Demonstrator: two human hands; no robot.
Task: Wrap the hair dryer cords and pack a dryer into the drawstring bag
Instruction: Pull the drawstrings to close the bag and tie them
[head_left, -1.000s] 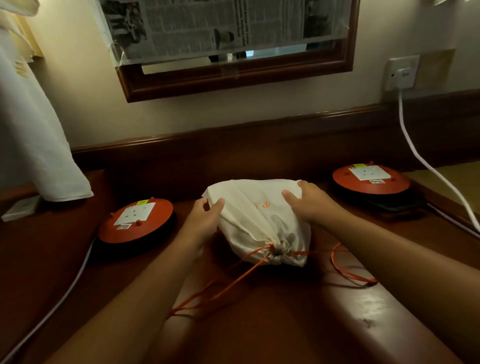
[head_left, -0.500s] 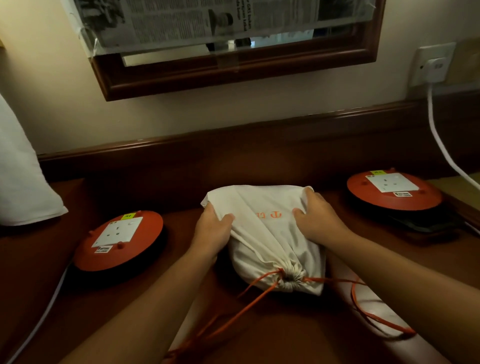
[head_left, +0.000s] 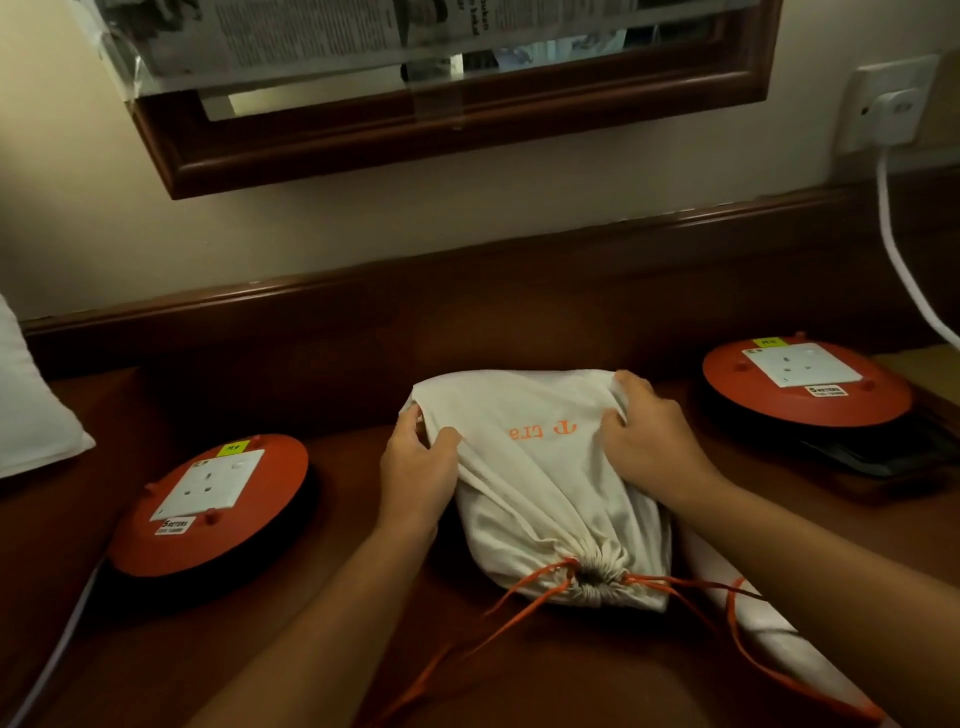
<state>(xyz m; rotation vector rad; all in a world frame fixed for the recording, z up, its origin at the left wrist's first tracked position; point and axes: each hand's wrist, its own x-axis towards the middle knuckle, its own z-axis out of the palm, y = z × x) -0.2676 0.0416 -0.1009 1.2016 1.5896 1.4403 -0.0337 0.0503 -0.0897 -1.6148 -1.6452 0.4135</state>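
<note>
The cloth of the drawstring bag (head_left: 545, 499) is gripped near its far corners by the left hand (head_left: 418, 470) and the right hand (head_left: 644, 441), which are held apart on either side. The bag (mouth cinched shut, orange cords (head_left: 519, 613) trailing toward the viewer) is laid on the wooden desk (head_left: 363, 597), between the left cable reel (head_left: 208, 509) and the right cable reel (head_left: 805, 384)

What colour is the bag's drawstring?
Orange. The drawstring shows clearly in the head view, leaving the cinched bag.

Two orange extension reels (head_left: 208, 506) (head_left: 805, 384) on the table (head_left: 337, 597)
One lies left of the fingers (head_left: 631, 382), one right; a mirror (head_left: 467, 135) hangs beyond.
</note>
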